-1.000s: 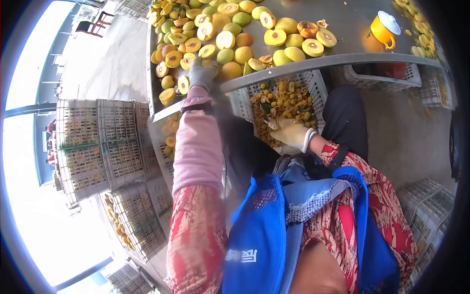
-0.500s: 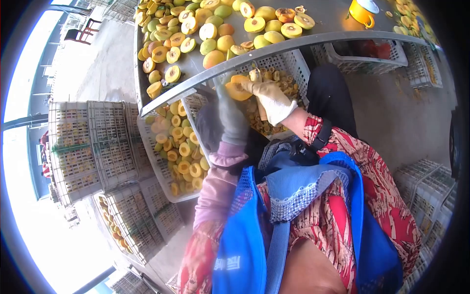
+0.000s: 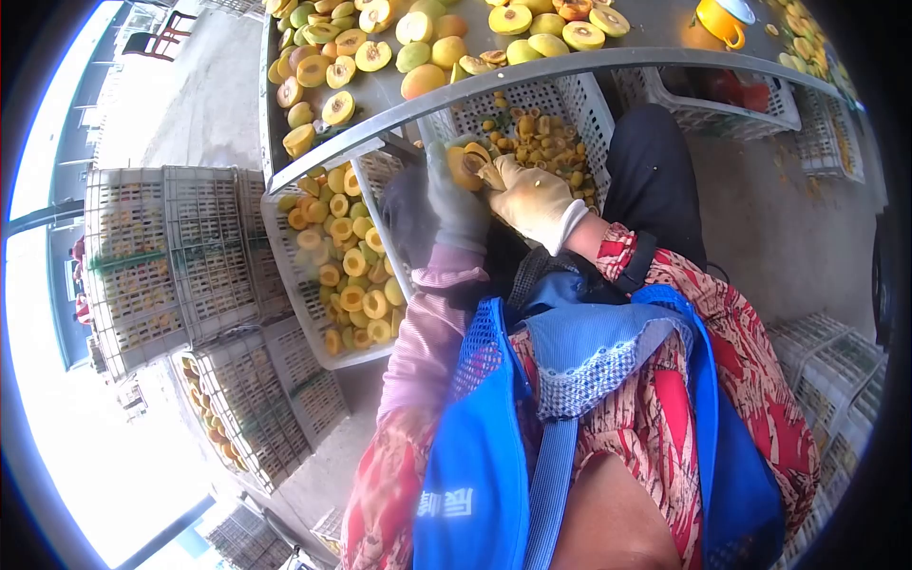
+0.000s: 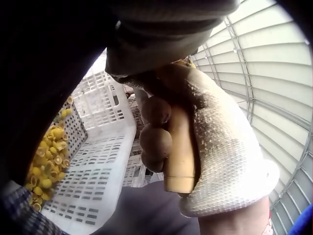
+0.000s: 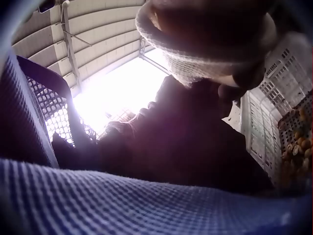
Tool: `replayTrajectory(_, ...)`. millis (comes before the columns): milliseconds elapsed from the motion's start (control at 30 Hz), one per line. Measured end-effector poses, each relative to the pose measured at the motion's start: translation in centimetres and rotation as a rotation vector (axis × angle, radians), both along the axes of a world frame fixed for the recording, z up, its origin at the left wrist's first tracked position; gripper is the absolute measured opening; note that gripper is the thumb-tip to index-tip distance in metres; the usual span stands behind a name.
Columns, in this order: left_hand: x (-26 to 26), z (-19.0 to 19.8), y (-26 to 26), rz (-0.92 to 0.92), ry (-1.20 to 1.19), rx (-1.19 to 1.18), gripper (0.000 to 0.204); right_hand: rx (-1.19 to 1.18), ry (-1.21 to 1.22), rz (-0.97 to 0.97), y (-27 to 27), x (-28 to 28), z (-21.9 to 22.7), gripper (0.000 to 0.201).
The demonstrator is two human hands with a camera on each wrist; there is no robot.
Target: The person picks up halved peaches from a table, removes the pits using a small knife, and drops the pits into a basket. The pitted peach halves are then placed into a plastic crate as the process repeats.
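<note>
In the head view my left hand [image 3: 454, 199], in a grey glove, holds a yellow peach half [image 3: 464, 169] above a crate of pits. My right hand [image 3: 534, 201], in a pale glove, is right up against the fruit. The left wrist view shows the right fingers curled round a thick wooden handle [image 4: 181, 156] of a tool whose working end is hidden behind the left glove. Small pits and scraps [image 3: 546, 142] fill the white plastic crate [image 3: 587, 106] below the hands. A second white crate [image 3: 302, 332], to the left, holds hollowed peach halves [image 3: 353, 294].
A metal table [image 3: 375, 93] with a raised edge stands in front, bearing cut peaches [image 3: 372, 57] and a yellow mug [image 3: 719, 23]. Stacked crates [image 3: 138, 275] rise at the left. Another crate [image 3: 698, 119] sits under the table at the right, near a knee [image 3: 654, 171].
The left hand has come from the peaches on the table back over the pit crate with a peach half. The right hand has risen from the pits to meet that half.
</note>
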State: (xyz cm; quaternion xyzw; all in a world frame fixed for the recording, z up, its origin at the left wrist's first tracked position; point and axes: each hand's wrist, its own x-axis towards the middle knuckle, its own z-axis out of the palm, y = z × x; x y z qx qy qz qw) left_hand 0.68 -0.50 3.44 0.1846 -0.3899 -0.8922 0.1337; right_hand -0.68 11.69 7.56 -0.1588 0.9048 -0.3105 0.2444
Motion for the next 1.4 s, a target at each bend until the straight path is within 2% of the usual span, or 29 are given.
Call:
replayTrajectory(167,-0.4,-1.9,0.3,0.155,-0.031,-0.12,0.036,-0.018,-0.049,0.097,0.1,-0.3,-1.3,0.032)
replayTrajectory(233,-0.3,-1.3,0.5,0.117,-0.014,-0.121,0.034,-0.016,0.007,0.171,0.1,-0.3,-2.7,0.032)
replayTrajectory(333,-0.4,-1.6,0.3,0.079,-0.022,-0.203,0.032,0.002,-0.124,0.094,0.2,-0.7,-1.8,0.032)
replayTrajectory(367,-0.4,-1.9,0.2,0.067,-0.031,-0.247,0.032,-0.008,-0.107,0.133,0.3,-0.9,-2.4,0.032)
replayTrajectory(433,-0.5,-2.9,-1.0,-0.077,-0.009,-0.469,0.03,-0.036,-0.112,0.167,0.4,-1.1,-3.0,0.032)
replayTrajectory(467,-0.3,-3.2,-1.2,-0.085,0.01,-0.648,0.03,-0.053,-0.133,0.163,0.5,-1.1,-3.1,0.032)
replayTrajectory(533,-0.2,-3.6,-1.2,-0.01,0.06,-1.072,0.029,-0.108,-0.247,0.06,0.4,-1.1,-1.0,0.033)
replayTrajectory(567,-0.1,-3.8,-1.1,0.061,0.092,-1.318,0.028,-0.12,-0.196,0.12,0.3,-0.8,-2.1,0.033)
replayTrajectory(600,-0.1,-2.8,-0.5,0.074,0.006,-1.034,0.028,-0.133,-0.142,0.179,0.3,-0.5,-3.9,0.033)
replayTrajectory(667,-0.1,-0.5,0.7,0.063,-0.108,-0.551,0.028,-0.135,-0.28,0.045,0.4,-0.3,-1.4,0.034)
replayTrajectory(700,-0.1,-0.1,0.9,0.063,-0.14,-0.35,0.029,-0.13,-0.242,0.059,0.3,-0.2,-2.3,0.034)
replayTrajectory(767,-0.5,-0.6,0.6,0.006,-0.102,-0.125,0.031,-0.123,-0.17,0.085,0.2,-0.2,-4.8,0.034)
replayTrajectory(867,-1.0,-2.1,-0.1,-0.049,-0.089,-0.02,0.045,-0.331,-0.324,0.032,0.7,-0.6,-4.9,0.035)
replayTrajectory(967,-0.6,-1.6,0.6,0.058,-0.277,-0.71,0.049,-0.151,-0.227,-0.01,1.1,-0.4,-1.9,0.035)
replayTrajectory(1000,-0.8,-1.2,1.3,0.098,-0.285,-0.626,0.052,-0.072,-0.207,-0.017,0.7,-0.3,-2.5,0.033)
replayTrajectory(1100,-0.3,-1.9,0.3,-0.063,-0.175,-0.401,0.053,0.085,0.252,0.703,1.6,-0.6,-4.6,0.032)
replayTrajectory(1133,-0.4,-2.2,0.1,-0.041,-0.202,-0.484,0.056,0.031,0.275,0.628,1.4,-0.4,-4.9,0.031)
replayTrajectory(1167,-0.5,-2.5,-0.1,-0.018,-0.232,-0.566,0.059,0.004,0.157,0.55,1.3,-0.7,-5.1,0.032)
replayTrajectory(1233,-0.6,-3.1,-0.1,-0.011,-0.404,-0.51,0.062,-0.05,-0.084,0.386,1.4,-1.1,-3.8,0.033)
replayTrajectory(1267,-0.8,-4.5,-0.2,0.055,-0.361,-0.632,0.062,-0.097,-0.273,0.339,1.7,-1.4,-3.0,0.03)
replayTrajectory(1367,0.0,0.1,0.4,-0.113,-0.324,-0.545,0.06,-0.235,-0.843,0.183,2.6,-2.6,-0.7,0.023)
replayTrajectory(1400,0.0,0.4,0.5,-0.126,-0.323,-0.509,0.06,-0.339,-0.967,0.092,3.1,-2.4,-0.7,0.018)
